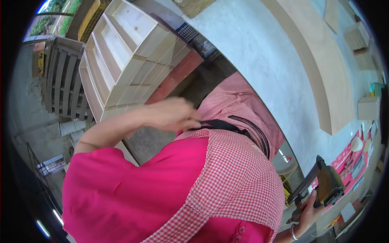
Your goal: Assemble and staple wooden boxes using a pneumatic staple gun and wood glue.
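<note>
My right hand [308, 215], with a bracelet at the wrist, grips a nail gun [330, 184] at the lower right, beside the table edge. The tool is dark with a brownish body and tilts over the table corner. My left hand [172, 114] is at my waist, its fingers curled together and slightly blurred. They are close by a black strap [221, 125] that crosses my red-and-white checked apron [239, 170]. What those fingers hold, if anything, is hidden.
Stacked open wooden boxes [121, 52] stand at the upper left, near a slatted wooden pallet [65, 79]. On the pale table [263, 52] to the right lie a long wooden board [324, 81] and a small cardboard box [368, 108]. A pink mat [343, 156] bears small tools.
</note>
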Available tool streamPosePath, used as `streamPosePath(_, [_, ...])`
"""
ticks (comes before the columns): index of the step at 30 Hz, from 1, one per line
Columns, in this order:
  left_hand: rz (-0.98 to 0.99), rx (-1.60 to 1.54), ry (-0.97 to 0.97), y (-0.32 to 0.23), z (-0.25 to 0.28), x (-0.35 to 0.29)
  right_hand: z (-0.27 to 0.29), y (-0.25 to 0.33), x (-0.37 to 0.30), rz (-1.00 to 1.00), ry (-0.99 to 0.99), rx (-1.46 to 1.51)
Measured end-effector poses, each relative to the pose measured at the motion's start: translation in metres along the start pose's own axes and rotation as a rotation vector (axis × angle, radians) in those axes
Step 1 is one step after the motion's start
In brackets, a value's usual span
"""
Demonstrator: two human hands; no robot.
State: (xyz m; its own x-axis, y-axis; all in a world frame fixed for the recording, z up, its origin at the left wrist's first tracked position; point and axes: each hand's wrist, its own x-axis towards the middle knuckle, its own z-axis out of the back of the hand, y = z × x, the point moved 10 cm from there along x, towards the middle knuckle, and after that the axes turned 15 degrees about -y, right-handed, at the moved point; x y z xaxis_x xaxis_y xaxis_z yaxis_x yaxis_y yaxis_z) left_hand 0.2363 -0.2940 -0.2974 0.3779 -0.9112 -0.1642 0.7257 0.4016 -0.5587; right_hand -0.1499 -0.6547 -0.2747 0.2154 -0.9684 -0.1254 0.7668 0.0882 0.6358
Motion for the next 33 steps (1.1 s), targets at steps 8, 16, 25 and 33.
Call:
streamPosePath(8, [0.28, -0.381, 0.083, -0.008, -0.017, -0.045, -0.035, 0.051, -0.016, 0.013, 0.024, 0.112])
streamPosePath(16, [0.255, -0.132, 0.098, -0.018, -0.023, -0.049, -0.032, 0.053, -0.025, 0.009, -0.017, 0.208])
streamPosePath(25, [-0.295, 0.412, -0.012, -0.042, -0.04, -0.01, -0.034, 0.035, -0.019, 0.185, -0.005, 0.258])
streamPosePath(33, [0.2, 0.028, 0.096, -0.01, -0.047, 0.008, -0.03, 0.052, -0.027, 0.304, 0.05, 0.22])
